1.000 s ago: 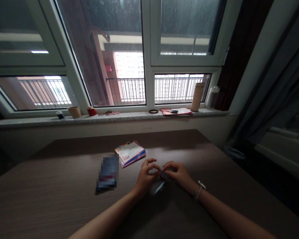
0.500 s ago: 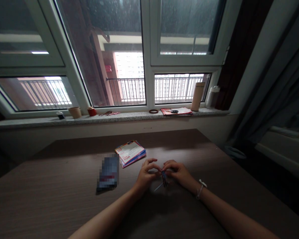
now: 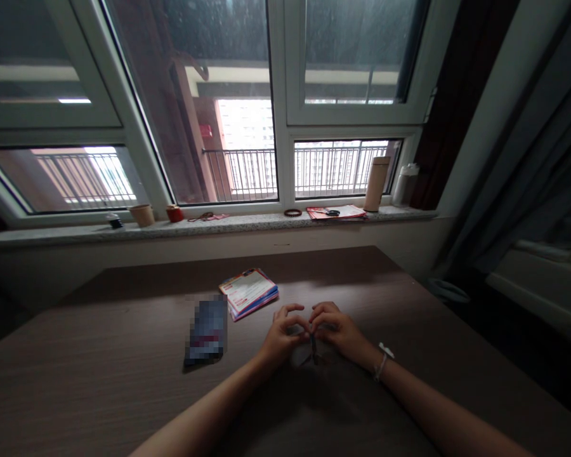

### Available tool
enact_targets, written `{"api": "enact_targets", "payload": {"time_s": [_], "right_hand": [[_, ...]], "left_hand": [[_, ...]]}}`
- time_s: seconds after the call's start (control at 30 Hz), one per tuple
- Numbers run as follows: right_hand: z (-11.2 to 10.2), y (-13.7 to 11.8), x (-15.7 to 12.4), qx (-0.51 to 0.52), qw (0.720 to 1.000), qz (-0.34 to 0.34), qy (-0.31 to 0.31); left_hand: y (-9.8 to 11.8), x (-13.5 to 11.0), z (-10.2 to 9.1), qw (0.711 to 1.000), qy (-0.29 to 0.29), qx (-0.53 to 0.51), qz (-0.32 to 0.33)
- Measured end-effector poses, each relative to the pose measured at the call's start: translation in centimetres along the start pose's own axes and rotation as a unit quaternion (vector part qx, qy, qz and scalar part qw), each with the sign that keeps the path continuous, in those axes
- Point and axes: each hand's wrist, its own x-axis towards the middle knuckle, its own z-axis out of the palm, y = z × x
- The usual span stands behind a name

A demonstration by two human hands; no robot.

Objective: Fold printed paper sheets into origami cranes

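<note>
Above the near middle of the table, the fingertips of my left hand and my right hand meet in a pinch. Between them is a small folded paper, narrow, dark and bluish, hanging downward with thin flaps spreading at its lower end. Its exact shape is too small and dim to make out. Both hands are closed on its top edge. A white-and-blue stack of printed booklets lies just beyond my left hand. To the left of that hand rests a dark blue, pixelated flat item.
The brown table ends below a stone windowsill. On the sill stand a tan bottle, a white bottle, a paper cup and a red spool. Scissors lie on printed papers there.
The folded paper has turned between my fingertips: its pale flap, which pointed to the lower left, now looks shorter and darker. Both hands stay nearly in place.
</note>
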Motion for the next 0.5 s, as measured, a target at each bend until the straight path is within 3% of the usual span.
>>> {"api": "enact_targets", "payload": {"time_s": [0.33,0.5], "right_hand": [[-0.32,-0.1,0.14,-0.076,0.993,0.013,0.085],[-0.16,-0.56,0.03,-0.089,0.992,0.009,0.084]], "left_hand": [[0.23,-0.12,0.18,0.999,0.042,0.022,0.005],[0.08,-0.22,0.4,0.998,0.056,0.016,0.013]]}}
